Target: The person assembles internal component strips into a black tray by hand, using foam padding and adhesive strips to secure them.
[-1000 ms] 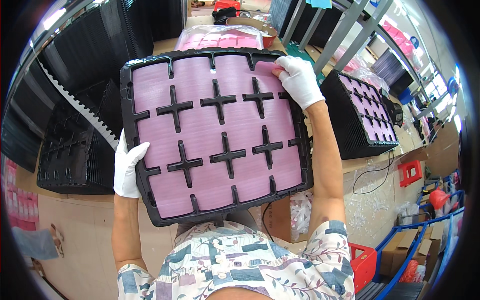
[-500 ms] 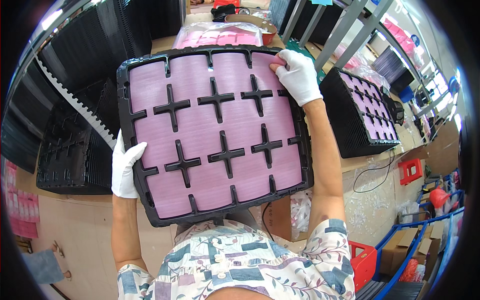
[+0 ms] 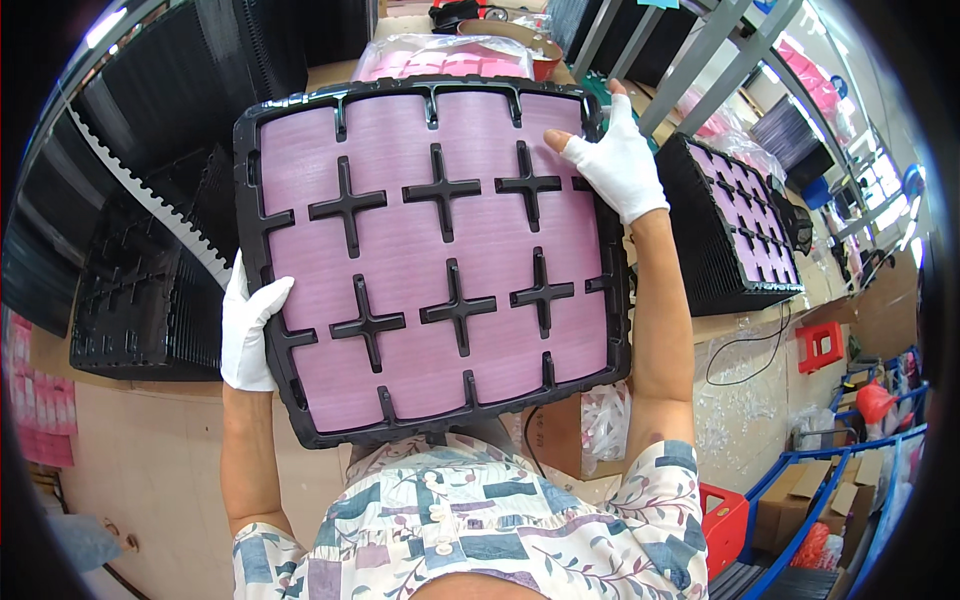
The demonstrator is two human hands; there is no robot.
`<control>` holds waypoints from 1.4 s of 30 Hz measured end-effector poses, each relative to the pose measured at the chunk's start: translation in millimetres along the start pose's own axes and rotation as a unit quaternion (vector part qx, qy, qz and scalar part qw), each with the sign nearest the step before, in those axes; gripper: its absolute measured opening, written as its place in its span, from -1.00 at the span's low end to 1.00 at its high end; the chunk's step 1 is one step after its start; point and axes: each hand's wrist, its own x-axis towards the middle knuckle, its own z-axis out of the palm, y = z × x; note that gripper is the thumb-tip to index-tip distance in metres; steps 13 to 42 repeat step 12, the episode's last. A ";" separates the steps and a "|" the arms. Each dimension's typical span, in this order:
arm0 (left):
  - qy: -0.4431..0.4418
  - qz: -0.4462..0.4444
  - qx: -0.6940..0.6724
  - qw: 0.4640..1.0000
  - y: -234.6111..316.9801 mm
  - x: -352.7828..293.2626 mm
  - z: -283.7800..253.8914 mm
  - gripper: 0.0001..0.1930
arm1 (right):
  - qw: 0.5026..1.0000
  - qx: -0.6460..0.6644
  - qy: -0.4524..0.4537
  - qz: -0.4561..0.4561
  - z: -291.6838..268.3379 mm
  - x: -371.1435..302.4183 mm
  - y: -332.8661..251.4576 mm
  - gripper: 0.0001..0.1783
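A black plastic tray [image 3: 246, 180] lined with pink sheet [image 3: 400, 230] is tilted up in front of my body. Raised black crosses stand across its pink face. My left hand [image 3: 250, 325], in a white glove, grips the tray's left edge with the thumb over the rim; its other fingers are hidden behind. At the upper right corner my right hand [image 3: 615, 160] is open, thumb and forefinger spread wide. Its bare thumb tip lies over the pink sheet, while the bare forefinger points up past the rim. The white glove leaves these tips uncovered.
A stack of pink-lined black trays [image 3: 715, 225] stands on the bench at right. Black trays [image 3: 140, 290] are piled at left. Beyond the held tray lies a plastic-wrapped pink bundle [image 3: 445, 58]. A red stool [image 3: 820, 346] and a cable [image 3: 750, 375] are at right.
My right hand has opened from a pinch at the tray's corner and shifted slightly right. The tray has straightened a little, its upper right corner moving right. My left hand keeps its grip.
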 end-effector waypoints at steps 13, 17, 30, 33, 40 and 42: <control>-0.012 0.007 -0.001 1.000 -5.4 2.8 -10.2 -0.39 | 0.964 0.229 -0.135 -0.007 5.9 -9.0 -14.1 0.12; -0.012 0.007 -0.001 1.000 -5.4 2.8 -10.2 -0.39 | 0.964 0.229 -0.135 -0.007 5.9 -9.0 -14.1 0.12; -0.012 0.007 -0.001 1.000 -5.4 2.8 -10.2 -0.39 | 0.964 0.229 -0.135 -0.007 5.9 -9.0 -14.1 0.12; -0.012 0.007 -0.001 1.000 -5.4 2.8 -10.2 -0.39 | 0.964 0.229 -0.135 -0.007 5.9 -9.0 -14.1 0.12; -0.012 0.007 -0.001 1.000 -5.4 2.8 -10.2 -0.39 | 0.964 0.229 -0.135 -0.007 5.9 -9.0 -14.1 0.12; -0.012 0.007 -0.001 1.000 -5.4 2.8 -10.2 -0.39 | 0.964 0.229 -0.135 -0.007 5.9 -9.0 -14.1 0.12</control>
